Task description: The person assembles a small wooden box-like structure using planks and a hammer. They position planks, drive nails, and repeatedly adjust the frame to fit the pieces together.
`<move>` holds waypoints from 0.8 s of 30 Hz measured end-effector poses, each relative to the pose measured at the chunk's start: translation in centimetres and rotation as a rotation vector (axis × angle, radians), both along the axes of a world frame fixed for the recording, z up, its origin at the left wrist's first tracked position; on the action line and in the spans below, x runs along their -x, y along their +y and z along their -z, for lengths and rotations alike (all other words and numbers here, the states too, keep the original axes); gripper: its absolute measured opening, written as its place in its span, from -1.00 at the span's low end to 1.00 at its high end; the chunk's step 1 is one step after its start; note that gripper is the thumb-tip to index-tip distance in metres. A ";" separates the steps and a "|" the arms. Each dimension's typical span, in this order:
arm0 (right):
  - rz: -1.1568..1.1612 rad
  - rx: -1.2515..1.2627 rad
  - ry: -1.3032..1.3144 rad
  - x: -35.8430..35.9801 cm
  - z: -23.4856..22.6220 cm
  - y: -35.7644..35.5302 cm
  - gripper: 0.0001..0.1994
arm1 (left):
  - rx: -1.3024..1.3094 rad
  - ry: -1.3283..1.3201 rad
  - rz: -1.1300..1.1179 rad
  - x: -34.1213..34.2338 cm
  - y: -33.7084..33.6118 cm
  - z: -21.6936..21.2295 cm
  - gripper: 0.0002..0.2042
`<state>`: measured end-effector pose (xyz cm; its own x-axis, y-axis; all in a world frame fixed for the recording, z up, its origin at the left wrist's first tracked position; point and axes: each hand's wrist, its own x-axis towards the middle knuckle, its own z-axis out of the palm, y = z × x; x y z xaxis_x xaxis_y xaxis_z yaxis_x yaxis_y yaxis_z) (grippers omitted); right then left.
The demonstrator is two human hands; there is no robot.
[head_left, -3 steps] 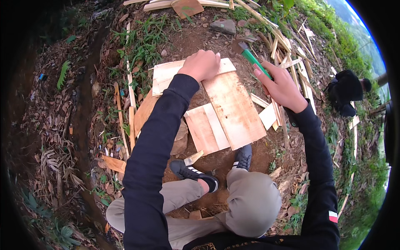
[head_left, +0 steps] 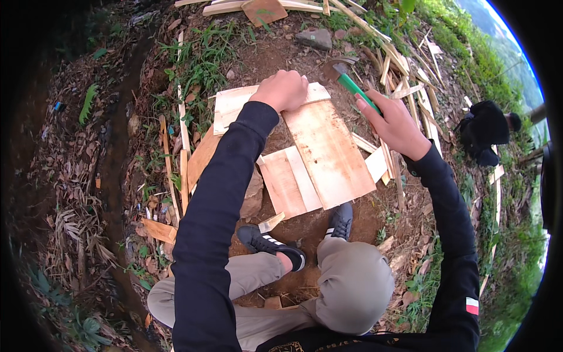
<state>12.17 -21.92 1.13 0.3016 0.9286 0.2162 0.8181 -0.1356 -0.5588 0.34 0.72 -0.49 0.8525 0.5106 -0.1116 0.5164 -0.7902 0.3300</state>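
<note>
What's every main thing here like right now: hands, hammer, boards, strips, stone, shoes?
Left hand: fingers curled at the pale board; anything inside is hidden.
Right hand: closed around the hammer.
Hammer: held, head pointing away from the person.
Pale board: crosswise, at the wide plank's far end.
Wide plank: dark-marked.
Wood strips: scattered.
Gray stone: lying on soil.
Black shoes: worn.

Outdoors, bare reddish-brown earth (head_left: 261, 56) holds an angular grey stone (head_left: 315, 39). To the left, dry brown leaf litter (head_left: 67, 176) flanks a dark, narrow muddy channel (head_left: 121, 152). Bright green grass (head_left: 516, 270) covers the right side; pale daylight sky (head_left: 497, 17) shows at upper right.
</note>
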 end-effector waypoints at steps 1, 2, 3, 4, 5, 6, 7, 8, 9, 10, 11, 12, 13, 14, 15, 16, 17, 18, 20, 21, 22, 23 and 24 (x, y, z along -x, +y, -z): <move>-0.004 0.005 -0.029 0.1 0.0 0.2 -0.71 | -0.006 -0.010 0.001 0.0 0.3 0.2 -0.54; -0.008 0.011 -0.060 0.2 0.0 0.3 -0.72 | -0.012 -0.022 0.002 0.0 0.7 0.3 -0.55; -0.032 -0.018 -0.118 0.0 0.2 0.5 -0.72 | 0.000 -0.023 0.006 0.0 0.8 0.6 -0.55; -0.058 -0.049 -0.177 -0.2 0.5 0.7 -0.72 | 0.011 -0.025 0.010 -0.1 1.0 0.9 -0.55; -0.084 -0.080 -0.235 -0.4 0.6 0.8 -0.72 | 0.023 -0.028 0.014 -0.1 1.1 1.3 -0.55; -0.074 -0.052 -0.227 -0.5 0.3 1.0 -0.72 | 0.034 -0.029 0.013 0.0 1.1 1.4 -0.55; -0.065 -0.025 -0.219 -0.5 -0.4 1.1 -0.72 | 0.044 -0.029 0.011 0.0 1.0 1.4 -0.55; -0.056 0.002 -0.211 -0.6 -1.2 1.2 -0.72 | 0.054 -0.029 0.009 0.0 1.0 1.5 -0.55; -0.025 0.093 -0.147 -0.4 -2.4 1.4 -0.71 | 0.056 -0.036 0.009 0.0 1.1 1.5 -0.55; -0.040 0.074 -0.179 -0.5 -2.2 1.5 -0.71 | 0.057 -0.042 0.010 0.0 1.2 1.6 -0.55; -0.055 0.054 -0.211 -0.6 -1.5 1.6 -0.70 | 0.059 -0.048 0.011 0.1 1.3 1.6 -0.55; -0.066 0.037 -0.244 -0.9 -1.0 1.7 -0.70 | 0.055 -0.045 0.013 0.0 1.2 1.6 -0.55; -0.093 0.128 -0.253 -1.2 -0.6 1.9 -0.69 | 0.052 -0.042 0.016 0.0 1.1 1.6 -0.55; -0.070 0.138 -0.251 -1.5 -0.7 1.8 -0.68 | 0.048 -0.039 0.018 -0.1 0.9 1.5 -0.55; -0.055 0.142 -0.244 -1.5 -1.0 2.2 -0.67 | 0.043 -0.073 0.024 0.0 1.1 1.8 -0.54; -0.041 0.146 -0.238 -1.4 -1.4 2.5 -0.66 | 0.037 -0.107 0.031 0.0 1.1 2.1 -0.53; -0.012 0.146 -0.140 -1.3 -2.3 2.7 -0.64 | 0.032 -0.142 0.038 0.0 1.1 2.3 -0.51; -0.029 0.100 -0.162 -1.2 -2.1 2.7 -0.64 | 0.036 -0.140 0.032 0.1 1.2 2.3 -0.51; -0.061 0.009 -0.205 -1.2 -1.1 2.8 -0.63 | 0.044 -0.137 0.021 0.1 1.2 2.1 -0.50; -0.110 0.088 -0.213 -1.2 -0.6 2.7 -0.64 | 0.038 -0.138 0.023 0.0 1.1 2.2 -0.50; -0.109 0.062 -0.234 -1.4 -0.7 2.6 -0.64 | 0.033 -0.139 0.025 0.0 1.1 2.3 -0.51; -0.109 0.036 -0.255 -1.5 -0.8 2.5 -0.64 | 0.028 -0.139 0.028 -0.1 1.0 2.4 -0.51; -0.115 0.004 -0.272 -1.3 -0.8 2.8 -0.64 | 0.026 -0.136 0.028 0.0 1.2 2.4 -0.51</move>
